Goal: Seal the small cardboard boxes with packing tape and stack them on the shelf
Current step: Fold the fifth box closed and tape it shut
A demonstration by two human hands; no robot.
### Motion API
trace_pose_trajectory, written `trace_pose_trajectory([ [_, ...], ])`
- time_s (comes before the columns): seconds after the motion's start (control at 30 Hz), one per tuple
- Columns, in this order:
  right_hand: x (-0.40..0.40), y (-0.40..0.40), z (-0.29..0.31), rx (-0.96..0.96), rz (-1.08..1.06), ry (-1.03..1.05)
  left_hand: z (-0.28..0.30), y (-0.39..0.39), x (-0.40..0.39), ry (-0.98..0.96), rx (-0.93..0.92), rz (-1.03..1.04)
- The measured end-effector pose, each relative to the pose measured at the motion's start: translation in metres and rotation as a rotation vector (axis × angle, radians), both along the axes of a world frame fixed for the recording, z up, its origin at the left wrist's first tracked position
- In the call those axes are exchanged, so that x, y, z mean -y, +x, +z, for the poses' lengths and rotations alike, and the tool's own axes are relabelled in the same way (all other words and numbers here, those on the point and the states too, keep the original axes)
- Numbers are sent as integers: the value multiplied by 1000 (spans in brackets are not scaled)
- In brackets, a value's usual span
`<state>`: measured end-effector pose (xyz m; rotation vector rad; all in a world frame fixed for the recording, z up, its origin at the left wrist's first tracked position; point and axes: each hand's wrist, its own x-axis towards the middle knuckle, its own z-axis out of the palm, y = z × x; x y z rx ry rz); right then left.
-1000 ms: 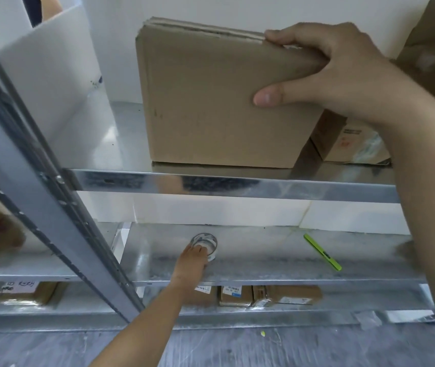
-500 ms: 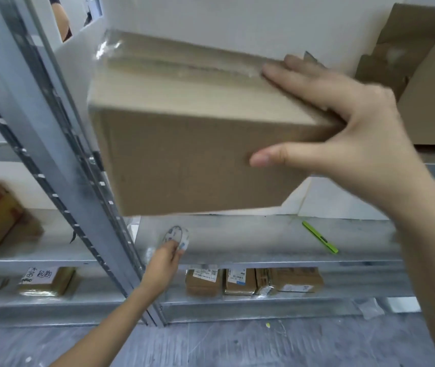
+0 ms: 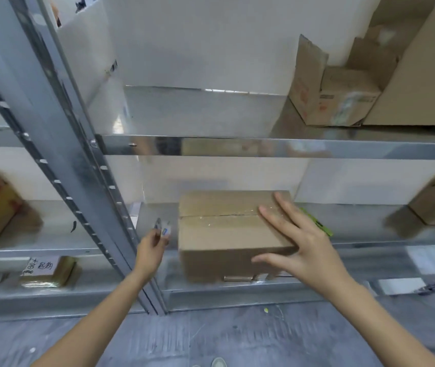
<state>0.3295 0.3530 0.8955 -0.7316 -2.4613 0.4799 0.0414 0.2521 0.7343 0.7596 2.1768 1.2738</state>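
Two hands: both in view, reaching toward the middle shelf (image 3: pixel 237 288) of a metal rack.
Right hand (image 3: pixel 307 242): spread wide, fingers straight, lying over the right end of the cardboard box (image 3: pixel 227 234), thumb down the front face; touching rather than clamped, or just clear of it, hard to tell through the blur.
Left hand (image 3: pixel 151 247): fingers curled round a roll of packing tape (image 3: pixel 162 227), held just left of the box and apart from it.
Box position: flat on the middle shelf, front face near the shelf lip, flaps closed, centre seam on top with a glossy strip that looks like tape.
Nearby: green pen-like tool (image 3: pixel 317 222) just beyond the right hand; other cartons (image 3: pixel 335 99) on the upper shelf.
Step in hand: probably steadying the box for more tape, or settling it in place.
Doing it well: press down flat with the right palm to stop sliding on slick metal; start tape past one end of the seam, pull taut along it, smooth down firmly.
Risk: box nudged off the front lip under a sideways tape pull.
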Motion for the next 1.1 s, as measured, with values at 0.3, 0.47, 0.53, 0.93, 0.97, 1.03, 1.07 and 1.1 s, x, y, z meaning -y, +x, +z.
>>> trace_pose_trajectory([
  [0.3,-79,-61,-105,114,-170,-283,25,7,-35,54,3,102],
  [0.47,-89,-79,-135,211,-63,-283,46,12,-56,177,-293,-47],
  [0.53,-93,-79,-145,193,-58,-308,52,15,-65,223,-399,-145],
  [0.93,-102,-87,-129,-23,-207,-734,50,52,-121,284,-211,-241],
  [0.97,-102,-89,-124,-86,-236,-806,47,51,-120,309,-214,-247],
  [1.03,-102,-96,-108,-146,-229,-810,43,50,-121,340,-215,-257],
  [1.07,-101,-101,-99,-163,-206,-801,43,50,-121,346,-210,-264],
  [1.1,-99,-107,-93,-186,-185,-807,44,50,-121,348,-207,-276],
])
